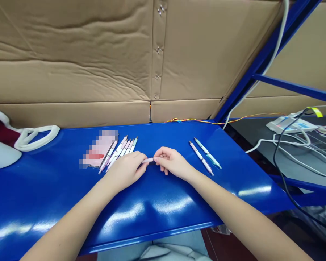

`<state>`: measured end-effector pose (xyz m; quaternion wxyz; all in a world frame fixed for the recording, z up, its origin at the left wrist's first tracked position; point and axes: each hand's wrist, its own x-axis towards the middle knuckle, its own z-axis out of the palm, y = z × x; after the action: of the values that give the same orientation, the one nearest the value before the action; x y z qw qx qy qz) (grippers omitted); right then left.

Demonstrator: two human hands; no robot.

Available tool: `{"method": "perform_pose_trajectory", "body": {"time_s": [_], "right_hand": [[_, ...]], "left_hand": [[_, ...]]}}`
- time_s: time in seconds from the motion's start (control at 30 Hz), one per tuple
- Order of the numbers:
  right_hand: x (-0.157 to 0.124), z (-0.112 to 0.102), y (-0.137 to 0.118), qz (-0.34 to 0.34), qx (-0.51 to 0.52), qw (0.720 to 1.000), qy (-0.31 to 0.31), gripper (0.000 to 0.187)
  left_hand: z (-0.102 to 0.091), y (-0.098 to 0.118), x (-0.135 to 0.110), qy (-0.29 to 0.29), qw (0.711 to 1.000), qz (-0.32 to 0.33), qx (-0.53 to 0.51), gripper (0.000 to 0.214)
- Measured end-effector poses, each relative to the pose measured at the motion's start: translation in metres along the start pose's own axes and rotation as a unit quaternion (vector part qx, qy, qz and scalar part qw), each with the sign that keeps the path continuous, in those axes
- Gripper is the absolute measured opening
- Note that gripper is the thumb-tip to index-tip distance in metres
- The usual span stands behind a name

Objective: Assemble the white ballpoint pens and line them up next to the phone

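Both my hands meet over the middle of the blue table. My left hand and my right hand are each closed on one end of a pale pink pen, held level between them just above the tabletop. To the left of my left hand lies a fanned group of several pink and white pens. To the right of my right hand lie two more pens, one pink, one light blue, side by side.
A blurred flat packet lies under the left group of pens. A white and dark red bag with a strap sits at the far left. Cardboard walls the back. Cables and a white device cover the grey surface at right.
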<state>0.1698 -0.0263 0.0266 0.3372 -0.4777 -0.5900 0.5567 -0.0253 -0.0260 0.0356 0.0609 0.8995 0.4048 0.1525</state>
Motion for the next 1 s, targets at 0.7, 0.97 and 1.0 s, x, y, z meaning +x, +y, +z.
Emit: {"method": "perform_pose_trajectory", "body": {"time_s": [0.7,0.97,1.0], "right_hand": [[0.006,-0.035,0.011,-0.135,-0.302,0.943,0.036,0.011],[0.006,-0.010,0.007,-0.033,-0.024,0.999,-0.009,0.024],[0.006,-0.007,0.006,-0.018,0.005,1.000,-0.016,0.024]], "left_hand": [[-0.010,-0.008,-0.002,0.019,1.000,-0.018,0.017,0.024],[-0.008,0.008,0.001,0.007,0.997,-0.071,-0.012,0.020],[-0.006,0.008,0.001,0.007,0.998,-0.064,-0.011,0.022]]}}
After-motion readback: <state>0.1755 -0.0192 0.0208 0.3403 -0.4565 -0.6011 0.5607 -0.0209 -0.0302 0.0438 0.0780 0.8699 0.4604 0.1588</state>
